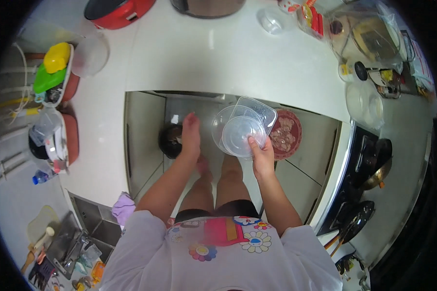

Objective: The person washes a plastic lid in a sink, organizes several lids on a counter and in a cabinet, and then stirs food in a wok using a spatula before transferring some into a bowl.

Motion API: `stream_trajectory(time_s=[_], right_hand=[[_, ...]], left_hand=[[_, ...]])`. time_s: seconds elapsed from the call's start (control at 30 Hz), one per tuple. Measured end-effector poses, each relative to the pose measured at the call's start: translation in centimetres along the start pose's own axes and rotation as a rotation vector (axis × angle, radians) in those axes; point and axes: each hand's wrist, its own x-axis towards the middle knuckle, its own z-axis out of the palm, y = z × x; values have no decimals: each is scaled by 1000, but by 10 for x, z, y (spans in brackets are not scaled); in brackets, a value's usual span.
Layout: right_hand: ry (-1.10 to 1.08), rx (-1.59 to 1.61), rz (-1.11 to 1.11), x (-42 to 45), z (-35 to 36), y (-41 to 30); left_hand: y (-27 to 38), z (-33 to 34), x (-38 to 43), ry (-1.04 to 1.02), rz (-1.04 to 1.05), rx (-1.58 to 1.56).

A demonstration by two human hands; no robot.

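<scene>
My right hand [263, 155] grips several clear plastic container lids at their near edge, thumb on top. A small round lid [240, 134] is uppermost; a larger round lid [218, 125] and a rectangular lid with rounded corners [264, 109] fan out behind it. They are held above the floor, in front of my legs. My left hand [191, 132] is raised to the left of the lids, apart from them, blurred and seen edge-on. Nothing shows in it, and its finger spread is unclear. Beneath it, a dark round bin [169, 143] stands on the floor.
A white counter [204, 54] wraps around me, bearing a red pot [138, 14], a clear plastic bowl [271, 22] and a translucent round lid [91, 54]. At right is a gas stove [349, 174] with pans; at left, a steel sink [102, 218]. A round red bear-patterned item [289, 134] sits low behind the lids.
</scene>
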Motion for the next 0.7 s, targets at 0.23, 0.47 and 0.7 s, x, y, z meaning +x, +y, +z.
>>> stream_trajectory(time_s=[0.23, 0.47, 0.7], right_hand=[[61, 72, 67, -18, -67, 35], [164, 19, 47, 11, -134, 85], [246, -306, -6, 40, -161, 127]], left_hand=[[-23, 65, 65, 3, -195, -426], [-17, 123, 68, 193, -145, -555], [-23, 97, 62, 126, -94, -430]])
